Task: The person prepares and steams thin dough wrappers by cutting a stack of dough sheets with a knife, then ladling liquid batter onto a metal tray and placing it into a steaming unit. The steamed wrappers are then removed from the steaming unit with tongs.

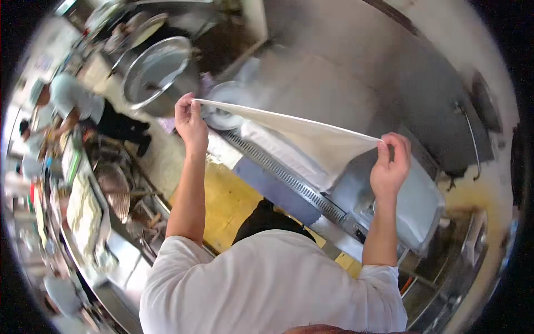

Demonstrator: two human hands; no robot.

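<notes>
Head view: left hand (190,121) and right hand (391,162), each pinching one end of a white cloth (327,146), stretch it beyond a slotted metal strip (283,175), lower edge indistinct, metal surface (328,78) behind blurred, open air above the taut upper edge

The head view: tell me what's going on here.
The person's left hand and right hand each pinch one end of the top edge of a thin, off-white, flexible sheet, which is taut along that edge and hangs below it. A grey, slotted metal strip runs nearby. Off to the left, another person in a pale top bends forward.
</notes>
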